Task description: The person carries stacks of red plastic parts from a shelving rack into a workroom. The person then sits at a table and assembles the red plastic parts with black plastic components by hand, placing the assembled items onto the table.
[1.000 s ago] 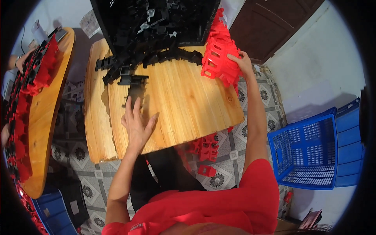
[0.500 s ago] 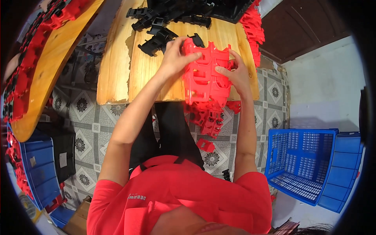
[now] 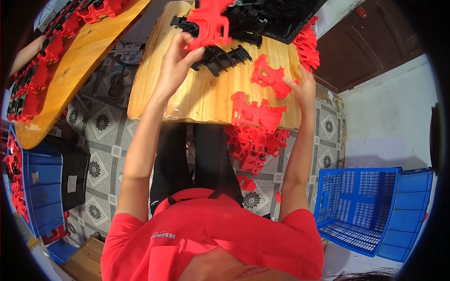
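Observation:
My left hand (image 3: 177, 61) is closed on a red plastic frame-like part (image 3: 209, 29) with cut-out openings, held up over the black plastic parts (image 3: 220, 60) on the wooden table (image 3: 187, 98). At the table's right side my right hand (image 3: 303, 89) has thumb and fingers at the end of a second red part (image 3: 269, 77), which is tilted and slightly blurred. Nearer me, another red piece (image 3: 258, 112) is at the table's front edge. Below that edge is a heap of similar red parts (image 3: 253, 150).
A black tray (image 3: 295, 18) stands at the table's far right, beside stacked red parts (image 3: 307, 44). Right of me is a blue perforated crate (image 3: 358, 201). On the left are another wooden table (image 3: 65, 89) with red and black parts, another person's arm (image 3: 28, 56) and a blue bin (image 3: 44, 187).
The group of red parts held between both hands has come apart. My left hand has moved up and left with one piece; my right hand has moved right. One piece is at the front edge.

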Demonstrator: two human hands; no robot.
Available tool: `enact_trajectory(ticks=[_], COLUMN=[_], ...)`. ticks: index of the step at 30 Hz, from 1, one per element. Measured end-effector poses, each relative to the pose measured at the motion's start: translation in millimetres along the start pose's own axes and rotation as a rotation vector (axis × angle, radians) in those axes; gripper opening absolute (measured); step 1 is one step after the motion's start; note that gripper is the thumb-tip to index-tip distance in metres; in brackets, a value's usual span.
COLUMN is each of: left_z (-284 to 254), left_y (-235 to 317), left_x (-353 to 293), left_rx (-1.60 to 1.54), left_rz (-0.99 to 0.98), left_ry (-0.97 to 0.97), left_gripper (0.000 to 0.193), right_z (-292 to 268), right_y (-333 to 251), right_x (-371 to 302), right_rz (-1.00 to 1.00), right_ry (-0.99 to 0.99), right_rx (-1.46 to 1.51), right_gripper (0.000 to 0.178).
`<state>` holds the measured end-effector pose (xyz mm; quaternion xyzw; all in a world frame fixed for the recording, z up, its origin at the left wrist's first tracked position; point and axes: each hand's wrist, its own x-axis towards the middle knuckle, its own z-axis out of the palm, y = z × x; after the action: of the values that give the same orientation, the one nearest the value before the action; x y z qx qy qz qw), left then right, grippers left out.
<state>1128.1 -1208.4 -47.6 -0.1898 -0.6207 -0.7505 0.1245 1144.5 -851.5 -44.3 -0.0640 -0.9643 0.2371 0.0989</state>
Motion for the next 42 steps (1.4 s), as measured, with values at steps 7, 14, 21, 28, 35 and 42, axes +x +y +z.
enact_trajectory(ticks=[7, 14, 21, 28, 35, 42], left_z=[-62, -46, -63, -61, -81, -75], left_y=[56, 25, 9, 7, 18, 18], left_x=[-91, -164, -167, -183, -199, -189], left_rx=[0.156, -0.680, -0.840, -0.896, -0.811, -0.822], left_rz=[-0.054, 0.012, -0.265, -0.314, -0.352, -0.361], left_ry=[-0.379, 0.203, 0.502, 0.492, 0.454, 0.462], left_gripper=[0.025, 0.091, 0.068, 0.067, 0.062, 0.053], right_z=[-5, 69, 80, 116, 97, 55], right_y=[-152, -184, -193, -149, -85, -114], right_x=[-71, -130, -71, 75, 54, 47], right_rz=[-0.927, -0.966, -0.622, -0.472, -0.200, -0.267], right_ry=[-0.189, 0.244, -0.049, -0.315, -0.534, -0.299], right_rx=[0.517, 0.395, 0.312, -0.531, 0.610, -0.281], right_gripper=[0.072, 0.045, 0.049, 0.059, 0.048, 0.031])
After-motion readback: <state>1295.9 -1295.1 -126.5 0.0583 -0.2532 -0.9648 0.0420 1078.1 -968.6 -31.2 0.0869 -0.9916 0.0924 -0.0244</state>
